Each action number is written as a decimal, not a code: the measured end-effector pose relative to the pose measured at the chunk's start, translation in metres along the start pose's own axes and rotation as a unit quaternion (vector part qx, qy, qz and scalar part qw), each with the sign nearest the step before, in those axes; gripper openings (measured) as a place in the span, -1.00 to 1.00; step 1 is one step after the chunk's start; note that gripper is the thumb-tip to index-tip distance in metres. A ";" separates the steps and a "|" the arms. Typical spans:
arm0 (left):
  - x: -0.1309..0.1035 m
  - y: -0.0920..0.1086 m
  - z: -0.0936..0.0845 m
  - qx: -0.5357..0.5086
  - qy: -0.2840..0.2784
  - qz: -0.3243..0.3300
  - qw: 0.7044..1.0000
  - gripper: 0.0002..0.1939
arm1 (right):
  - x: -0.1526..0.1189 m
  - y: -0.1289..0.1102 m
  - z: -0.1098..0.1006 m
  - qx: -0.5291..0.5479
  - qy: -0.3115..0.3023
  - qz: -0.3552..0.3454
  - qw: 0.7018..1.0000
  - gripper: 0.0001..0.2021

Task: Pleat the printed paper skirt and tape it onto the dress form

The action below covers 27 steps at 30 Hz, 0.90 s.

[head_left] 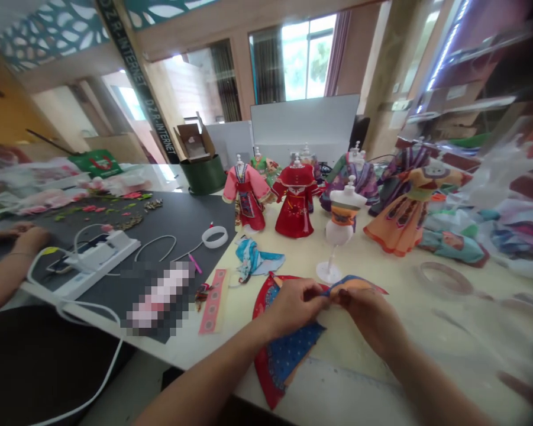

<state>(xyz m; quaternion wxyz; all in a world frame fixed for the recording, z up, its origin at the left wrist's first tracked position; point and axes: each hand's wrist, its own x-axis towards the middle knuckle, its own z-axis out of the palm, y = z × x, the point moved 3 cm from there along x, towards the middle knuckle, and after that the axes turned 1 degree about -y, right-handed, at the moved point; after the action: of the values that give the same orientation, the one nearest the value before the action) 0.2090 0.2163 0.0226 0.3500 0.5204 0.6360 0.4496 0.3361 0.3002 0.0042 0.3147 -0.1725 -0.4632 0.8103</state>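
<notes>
Tabletop (pixel 352 338) | blue-red cloth (pixel 296 350) | edge in fingers (pixel 314 289): left hand (pixel 291 305), right hand (pixel 375 316)

At six o'clock the cloth (pixel 298 349) is blue with pale dots and a red border. At seven, the strip (pixel 212 303) is pink with round motifs. At three, the gown (pixel 398 223) is orange. At ten, the bucket (pixel 202 179) is dark green.
</notes>
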 end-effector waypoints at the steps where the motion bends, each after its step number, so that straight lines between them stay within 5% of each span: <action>1: 0.000 0.000 0.002 -0.034 -0.011 -0.025 0.999 -0.83 | 0.000 0.001 -0.001 0.000 0.002 0.001 1.000 -0.90; 4: 0.000 0.002 0.006 -0.115 -0.045 -0.075 0.990 -0.82 | 0.001 0.004 -0.006 0.008 0.027 0.005 1.000 -0.89; 8: 0.007 0.006 0.006 -0.132 -0.075 -0.064 0.986 -0.85 | 0.002 0.008 -0.012 0.023 0.065 0.025 0.997 -0.86; 13: 0.015 0.000 0.009 -0.167 -0.094 -0.103 0.976 -0.76 | 0.004 0.006 -0.014 0.029 0.051 0.019 0.998 -0.85; 20: 0.017 -0.007 0.005 -0.306 0.045 -0.115 0.944 -0.66 | 0.008 0.017 -0.025 0.002 -0.004 0.035 0.999 -0.82; 27: 0.018 -0.016 -0.004 -0.344 0.079 -0.108 0.930 -0.67 | 0.001 0.017 -0.003 -0.098 -0.006 0.010 0.995 -0.80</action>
<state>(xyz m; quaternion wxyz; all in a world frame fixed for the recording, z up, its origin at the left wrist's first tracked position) 0.1958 0.2319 0.0098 0.5021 0.2593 0.5206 0.6400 0.3306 0.2965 -0.0122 0.2851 -0.2022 -0.5406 0.7653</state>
